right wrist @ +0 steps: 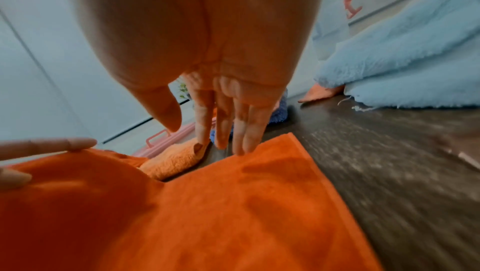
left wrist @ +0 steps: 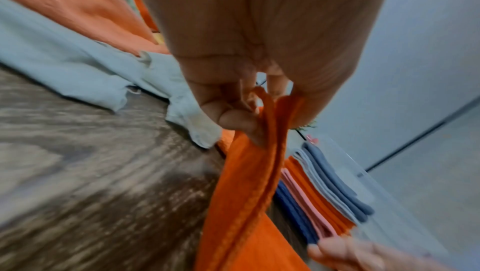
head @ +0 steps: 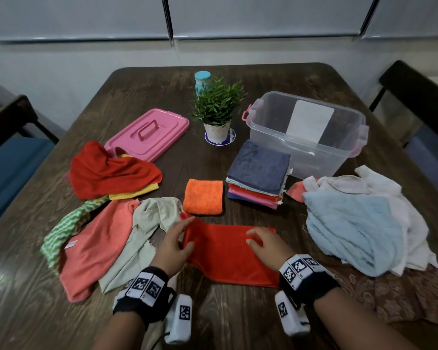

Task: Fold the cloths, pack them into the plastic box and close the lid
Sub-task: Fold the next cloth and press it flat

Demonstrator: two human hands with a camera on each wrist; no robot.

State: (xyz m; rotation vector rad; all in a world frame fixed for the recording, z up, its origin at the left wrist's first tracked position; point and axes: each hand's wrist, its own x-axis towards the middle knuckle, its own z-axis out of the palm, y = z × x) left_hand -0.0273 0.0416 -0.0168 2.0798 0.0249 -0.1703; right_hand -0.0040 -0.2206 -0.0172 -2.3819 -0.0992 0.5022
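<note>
A red cloth [head: 228, 253] lies folded to a strip on the table in front of me. My left hand [head: 186, 233] pinches its doubled left edge [left wrist: 262, 131] between thumb and fingers and holds that end raised. The straight fingers of my right hand [head: 253, 237] rest on the cloth's far edge [right wrist: 259, 152]. A folded orange cloth [head: 203, 197] sits just beyond. To its right is a stack of folded cloths [head: 259, 173] with a dark blue one on top. Behind the stack, the clear plastic box [head: 271, 145] stands open. Its pink lid [head: 147, 133] lies at the back left.
Loose cloths lie to the left: red over yellow [head: 111, 170], salmon [head: 96, 248], grey-green [head: 142, 236], green zigzag [head: 61, 228]. A light blue and white heap [head: 352, 228] fills the right. A potted plant [head: 216, 109] and teal-capped bottle [head: 202, 78] stand mid-table. Chairs flank the table.
</note>
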